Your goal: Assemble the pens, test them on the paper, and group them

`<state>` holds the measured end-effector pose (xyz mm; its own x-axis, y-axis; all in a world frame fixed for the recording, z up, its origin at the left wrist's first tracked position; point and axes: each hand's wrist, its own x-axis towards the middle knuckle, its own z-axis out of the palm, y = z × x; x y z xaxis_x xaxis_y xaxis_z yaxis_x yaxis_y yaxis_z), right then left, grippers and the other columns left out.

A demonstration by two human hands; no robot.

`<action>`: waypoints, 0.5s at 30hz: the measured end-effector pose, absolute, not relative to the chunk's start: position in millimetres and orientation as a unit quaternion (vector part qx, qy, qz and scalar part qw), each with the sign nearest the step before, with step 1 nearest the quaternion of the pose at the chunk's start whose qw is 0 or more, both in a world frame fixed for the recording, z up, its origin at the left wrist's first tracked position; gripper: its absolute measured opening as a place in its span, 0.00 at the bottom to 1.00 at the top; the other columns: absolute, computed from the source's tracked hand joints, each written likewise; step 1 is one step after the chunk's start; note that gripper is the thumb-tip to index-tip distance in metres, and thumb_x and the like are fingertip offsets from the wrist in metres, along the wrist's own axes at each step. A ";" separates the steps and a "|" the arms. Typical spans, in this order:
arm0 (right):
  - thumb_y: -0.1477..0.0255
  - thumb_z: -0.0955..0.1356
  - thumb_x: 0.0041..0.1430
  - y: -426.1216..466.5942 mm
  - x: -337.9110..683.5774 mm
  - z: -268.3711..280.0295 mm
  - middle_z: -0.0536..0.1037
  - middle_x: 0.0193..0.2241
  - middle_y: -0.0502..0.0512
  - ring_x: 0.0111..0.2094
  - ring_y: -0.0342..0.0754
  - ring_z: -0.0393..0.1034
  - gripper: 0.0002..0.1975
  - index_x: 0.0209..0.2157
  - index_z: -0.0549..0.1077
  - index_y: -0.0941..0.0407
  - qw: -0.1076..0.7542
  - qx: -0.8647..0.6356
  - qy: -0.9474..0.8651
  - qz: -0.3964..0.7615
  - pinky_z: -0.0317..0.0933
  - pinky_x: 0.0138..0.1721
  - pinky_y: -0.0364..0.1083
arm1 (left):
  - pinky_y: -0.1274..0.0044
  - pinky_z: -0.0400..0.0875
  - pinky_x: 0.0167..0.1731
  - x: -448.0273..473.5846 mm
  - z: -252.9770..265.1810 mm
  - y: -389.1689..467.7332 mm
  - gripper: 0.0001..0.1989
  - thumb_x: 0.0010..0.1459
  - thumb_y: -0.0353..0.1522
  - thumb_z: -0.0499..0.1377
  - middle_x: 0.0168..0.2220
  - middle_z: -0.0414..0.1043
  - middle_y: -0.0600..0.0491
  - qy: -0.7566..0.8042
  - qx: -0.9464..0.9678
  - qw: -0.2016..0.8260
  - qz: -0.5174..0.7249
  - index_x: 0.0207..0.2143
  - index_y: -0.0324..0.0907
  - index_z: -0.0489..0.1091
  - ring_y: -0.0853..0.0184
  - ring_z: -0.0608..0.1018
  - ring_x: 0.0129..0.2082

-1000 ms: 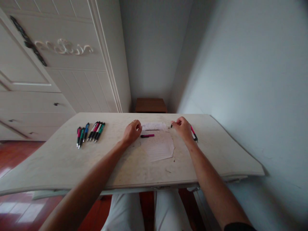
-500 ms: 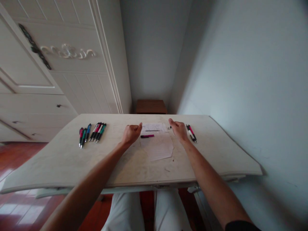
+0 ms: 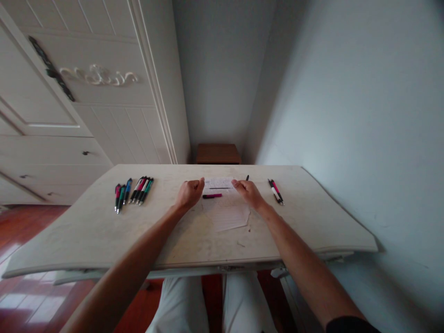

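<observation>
- Far left on the table (image 3: 83, 226): a loose trio of pens (image 3: 120, 198), then a tighter pen cluster (image 3: 140, 188). Both well apart from either hand.
- Left hand (image 3: 189, 194): curled, thumb up, at the left edge of the papers. Gap inside looks narrow; I can't tell if it's pinching anything, as the back of the hand faces me.
- Pink-and-black pen piece (image 3: 212, 196): mid-table, just right of the left hand and slightly nearer the wearer. Long axis runs left-right, black end toward the left hand. I read left as the nearer hand; right is further off its pink end.
- Thin dark strip (image 3: 219, 188): just beyond the pen piece, almost parallel, on the upper paper (image 3: 222, 181). Too fine for me to identify.
- Lined sheet (image 3: 231, 218): nearer the wearer, corner toward the right forearm.
- Right hand (image 3: 248, 193): curled, thumb pointing left over the paper's right edge. Contents hidden from me.
- Dark stub (image 3: 247, 177): shows just past the right hand, lower part blocked. Can't call held or lying behind.
- Far right: two pens (image 3: 276, 191) side by side, slanted, apart from the right hand.
- Dim, soft feed; forearms cut off at the bottom.
</observation>
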<state>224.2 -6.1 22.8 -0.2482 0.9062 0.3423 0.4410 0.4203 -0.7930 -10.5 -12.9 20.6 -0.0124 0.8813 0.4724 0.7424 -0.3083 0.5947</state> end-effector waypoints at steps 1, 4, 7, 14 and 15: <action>0.47 0.59 0.60 -7.0 222.6 21.8 0.51 0.17 0.44 0.21 0.40 0.48 0.28 0.17 0.53 0.54 0.400 -0.452 -0.742 0.290 0.43 0.23 0.43 | 0.75 0.44 0.21 -10.3 20.5 -13.1 0.25 0.62 0.43 0.47 0.15 0.43 0.58 0.579 0.704 0.087 0.401 0.14 0.43 0.47 0.74 0.52 0.16; 0.47 0.57 0.61 -8.7 219.1 19.1 0.52 0.18 0.44 0.21 0.40 0.49 0.28 0.18 0.54 0.54 0.375 -0.439 -0.760 0.299 0.44 0.24 0.42 | 0.75 0.45 0.21 -9.7 20.1 -13.5 0.26 0.63 0.43 0.45 0.15 0.45 0.58 0.569 0.720 0.092 0.386 0.15 0.42 0.49 0.74 0.52 0.17; 0.47 0.56 0.62 -8.6 218.2 17.6 0.54 0.17 0.45 0.22 0.40 0.51 0.28 0.19 0.54 0.54 0.366 -0.442 -0.770 0.279 0.45 0.25 0.42 | 0.76 0.45 0.21 -9.7 19.3 -13.5 0.25 0.63 0.43 0.45 0.15 0.46 0.58 0.563 0.726 0.093 0.384 0.15 0.42 0.50 0.74 0.53 0.17; 0.56 0.55 0.66 -6.9 223.5 20.1 0.67 0.19 0.48 0.23 0.44 0.62 0.22 0.26 0.65 0.55 0.348 -0.516 -0.770 0.142 0.50 0.27 0.42 | 0.77 0.47 0.22 -11.5 20.5 -15.6 0.24 0.64 0.43 0.45 0.16 0.47 0.59 0.548 0.739 0.099 0.380 0.17 0.42 0.52 0.73 0.54 0.18; 0.57 0.56 0.66 -7.1 223.6 20.7 0.69 0.20 0.49 0.23 0.44 0.63 0.21 0.28 0.68 0.55 0.335 -0.521 -0.774 0.129 0.50 0.28 0.42 | 0.77 0.47 0.22 -11.5 21.0 -15.9 0.23 0.64 0.43 0.45 0.16 0.48 0.59 0.546 0.741 0.095 0.379 0.18 0.42 0.54 0.73 0.54 0.18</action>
